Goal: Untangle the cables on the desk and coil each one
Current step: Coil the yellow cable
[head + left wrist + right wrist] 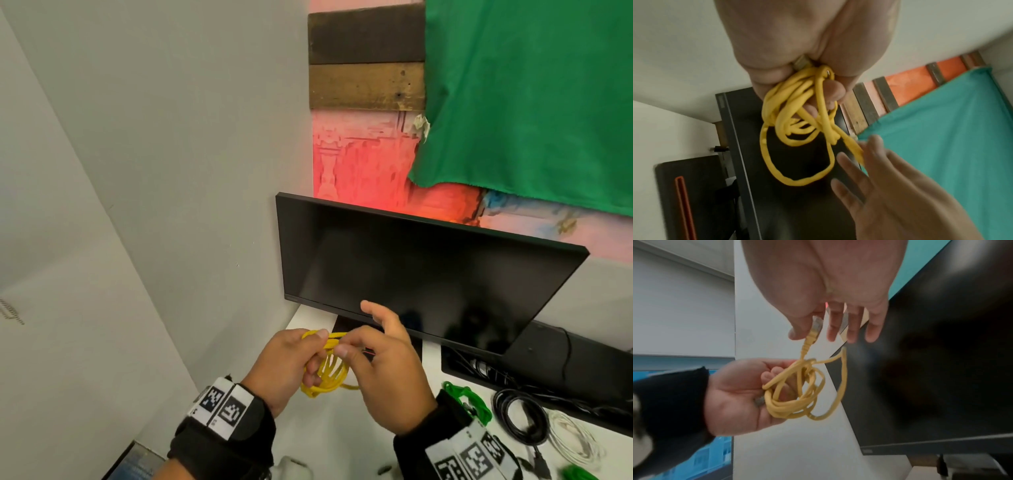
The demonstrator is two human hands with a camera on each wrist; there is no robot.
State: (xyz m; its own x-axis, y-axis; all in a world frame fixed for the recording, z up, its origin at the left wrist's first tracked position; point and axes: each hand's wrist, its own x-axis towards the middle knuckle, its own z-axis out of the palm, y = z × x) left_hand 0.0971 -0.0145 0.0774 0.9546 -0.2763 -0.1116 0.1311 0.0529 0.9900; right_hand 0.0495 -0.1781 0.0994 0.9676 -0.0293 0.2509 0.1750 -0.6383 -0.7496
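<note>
A yellow network cable [325,377] is wound into a loose coil held above the white desk [342,431]. My left hand [291,363] grips the coil [795,123] with curled fingers, and one plug sits in its palm. My right hand [383,359] pinches the cable's other plug end [813,331] between thumb and forefinger, just above the coil [797,394]; its other fingers [853,327] stick out straight. Both hands are in front of the monitor's lower left corner.
A dark monitor [428,274] stands just behind my hands. On the desk to the right lie a coiled green cable [469,404], a coiled black cable [520,418] and a white cable [575,442]. A grey wall [137,205] closes the left side.
</note>
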